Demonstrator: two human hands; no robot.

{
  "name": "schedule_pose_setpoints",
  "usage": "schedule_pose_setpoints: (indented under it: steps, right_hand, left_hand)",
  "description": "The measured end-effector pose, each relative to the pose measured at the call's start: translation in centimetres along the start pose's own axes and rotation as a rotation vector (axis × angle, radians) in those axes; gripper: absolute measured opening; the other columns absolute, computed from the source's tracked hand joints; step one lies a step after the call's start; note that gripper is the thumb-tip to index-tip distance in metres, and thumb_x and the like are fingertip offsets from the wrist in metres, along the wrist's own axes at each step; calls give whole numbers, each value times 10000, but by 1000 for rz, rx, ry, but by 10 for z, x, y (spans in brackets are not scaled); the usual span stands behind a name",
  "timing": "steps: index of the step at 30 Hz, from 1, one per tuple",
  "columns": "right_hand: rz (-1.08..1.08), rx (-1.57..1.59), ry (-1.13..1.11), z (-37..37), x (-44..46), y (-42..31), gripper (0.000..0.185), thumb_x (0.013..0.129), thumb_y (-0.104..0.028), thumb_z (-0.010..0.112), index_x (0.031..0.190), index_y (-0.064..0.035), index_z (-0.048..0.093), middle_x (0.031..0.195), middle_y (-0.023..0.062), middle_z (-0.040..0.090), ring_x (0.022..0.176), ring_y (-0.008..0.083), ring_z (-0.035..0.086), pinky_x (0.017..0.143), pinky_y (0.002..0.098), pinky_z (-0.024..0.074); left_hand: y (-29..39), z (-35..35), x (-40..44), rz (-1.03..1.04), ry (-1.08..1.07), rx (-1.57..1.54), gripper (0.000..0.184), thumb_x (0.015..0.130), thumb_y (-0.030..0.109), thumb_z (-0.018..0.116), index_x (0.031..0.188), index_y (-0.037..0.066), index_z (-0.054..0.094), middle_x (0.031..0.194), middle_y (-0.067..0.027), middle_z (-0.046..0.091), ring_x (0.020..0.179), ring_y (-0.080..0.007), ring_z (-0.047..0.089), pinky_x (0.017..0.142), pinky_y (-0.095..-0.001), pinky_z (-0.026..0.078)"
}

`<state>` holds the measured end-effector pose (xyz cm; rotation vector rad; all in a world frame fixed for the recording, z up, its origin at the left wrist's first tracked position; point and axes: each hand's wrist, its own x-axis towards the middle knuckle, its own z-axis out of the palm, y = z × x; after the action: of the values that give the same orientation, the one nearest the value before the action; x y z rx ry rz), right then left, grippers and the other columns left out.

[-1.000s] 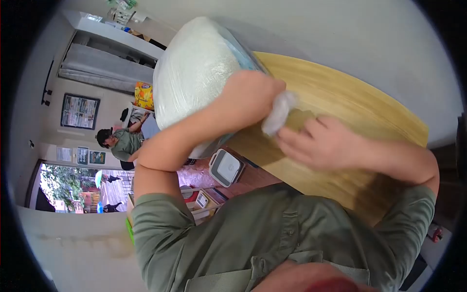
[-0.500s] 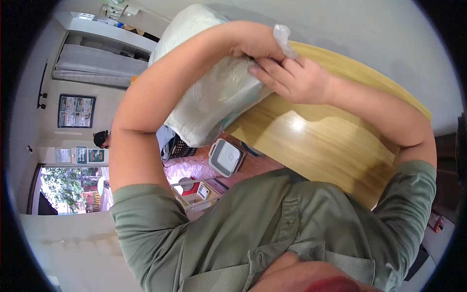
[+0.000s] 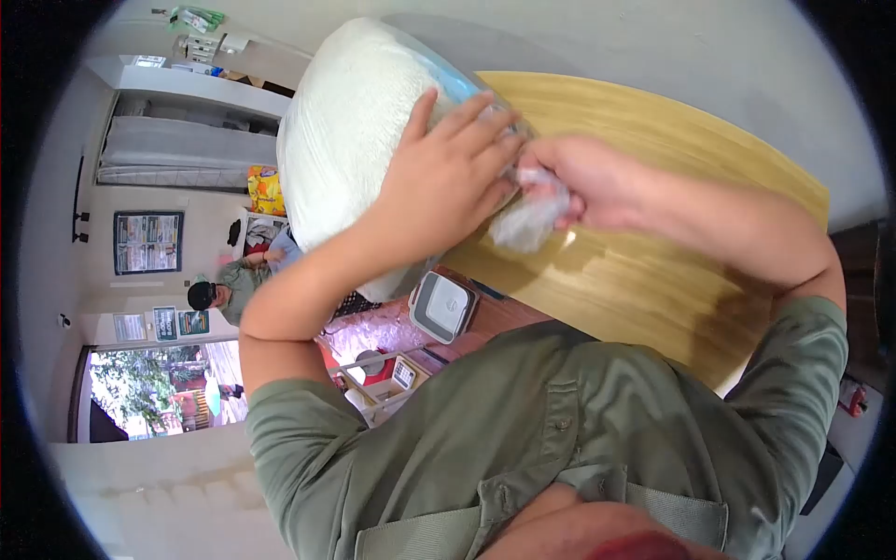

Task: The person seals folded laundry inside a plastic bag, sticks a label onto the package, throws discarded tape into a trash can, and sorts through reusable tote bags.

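A big, full clear plastic bag [image 3: 350,140] with white contents stands on the wooden table [image 3: 644,252], bulging toward the wall. My left hand [image 3: 448,163] lies against the side of the bag, fingers spread and pressing on the plastic. Just to its right, my right hand [image 3: 583,182] is closed around the bag's gathered neck. A crumpled tail of plastic [image 3: 532,219] hangs out below those fingers. Whether the neck is knotted is hidden by the hand. A strip of light blue shows along the bag's upper right side.
A grey and white plastic basin [image 3: 443,305] sits below the table's left edge. Near it are a tray with a calculator [image 3: 404,373] and a dark basket. Another person [image 3: 238,289] in a black cap is at the far left, beside a yellow patterned bag [image 3: 266,191].
My left hand has left the bag's neck and now spreads flat on its side. My right hand has moved slightly lower, gripping the neck. The bag has turned, and the other person shows more.
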<state>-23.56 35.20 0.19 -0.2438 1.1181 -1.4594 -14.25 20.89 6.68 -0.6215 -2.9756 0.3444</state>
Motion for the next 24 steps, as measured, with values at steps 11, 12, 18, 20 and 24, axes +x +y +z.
schedule_pose_setpoints:
  steps: [11, 12, 18, 20, 24]
  right_hand:
    - [-1050, -896, -146, -10, -38, 22, 249, 826, -169, 548, 1033, -31, 564, 978, 120, 589, 737, 169, 584, 652, 293, 496]
    - [-1345, -1360, -98, -17, -32, 21, 277, 806, -154, 563, 1051, -25, 562, 1000, 125, 584, 752, 181, 585, 662, 296, 501]
    - [-1945, -1955, 153, -28, -24, 12, 292, 676, -119, 633, 944, -9, 597, 892, 77, 580, 744, 214, 558, 557, 306, 449]
    - [-1705, -1858, 245, -25, -19, 25, 142, 737, -83, 631, 851, -20, 575, 708, 46, 522, 633, 183, 528, 506, 299, 400]
    - [-330, -78, 20, -11, -32, 63, 56, 853, -105, 534, 847, -50, 540, 672, 48, 478, 546, 156, 500, 484, 280, 406]
  left_hand:
    - [-2, 4, -8, 19, 77, -149, 156, 721, 156, 628, 871, 143, 668, 976, 49, 635, 1108, -186, 508, 1040, -553, 193]
    - [-2, 7, -9, 11, 98, -170, 137, 732, 165, 632, 862, 142, 670, 978, 40, 636, 1097, -185, 513, 1044, -554, 188]
    - [11, 11, -10, 21, 59, -160, 155, 793, 250, 619, 885, 134, 662, 942, -1, 635, 1080, -188, 522, 1037, -570, 171]
    - [18, 20, -19, 41, 103, -97, 131, 797, 230, 603, 871, 134, 651, 909, -5, 632, 1050, -188, 539, 1030, -583, 170]
    - [37, 34, -27, 173, 327, 44, 83, 744, 189, 572, 786, 161, 638, 790, 21, 614, 898, -183, 582, 1037, -576, 201]
